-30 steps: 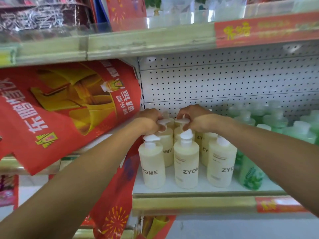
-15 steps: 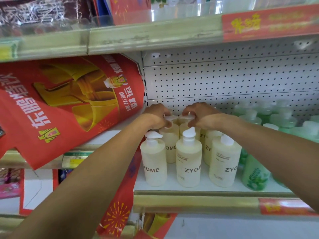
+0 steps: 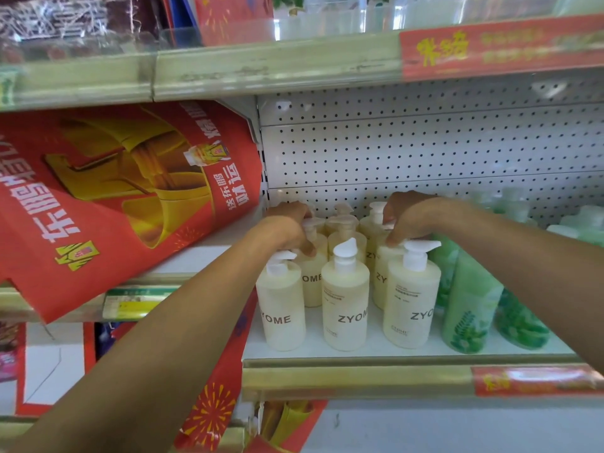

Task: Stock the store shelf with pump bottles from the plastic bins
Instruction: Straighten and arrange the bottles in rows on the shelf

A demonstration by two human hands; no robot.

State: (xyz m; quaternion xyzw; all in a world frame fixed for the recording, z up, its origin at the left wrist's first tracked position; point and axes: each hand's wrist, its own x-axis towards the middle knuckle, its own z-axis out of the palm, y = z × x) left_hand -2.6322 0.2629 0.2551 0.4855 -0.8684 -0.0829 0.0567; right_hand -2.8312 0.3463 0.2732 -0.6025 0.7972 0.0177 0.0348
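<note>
- The store shelf ran across the view, its gold front rail low in the picture and a white pegboard back wall rising behind it; it serves as the landmark here.
- A red poster sagged off the left end of the shelf.
- Green pump bottles stood at the shelf's right end.
- The cream pump bottles labelled ZYOME stood at the shelf's left end in three files, the front three just behind the rail. No plastic bins were in view.
- In the half second before, your hands, close together over the middle file, had parted toward the outer files. I judge that you were straightening the back rows, so this batch was nearly placed.
- Both your forearms reached in over the rail, wrists bent downward.
- Your left hand curled over the pump head of a bottle in the left file, behind the front one, gripping it.
- Your right hand curled round a pump head in the right file, thumb pressing the collar.
</note>
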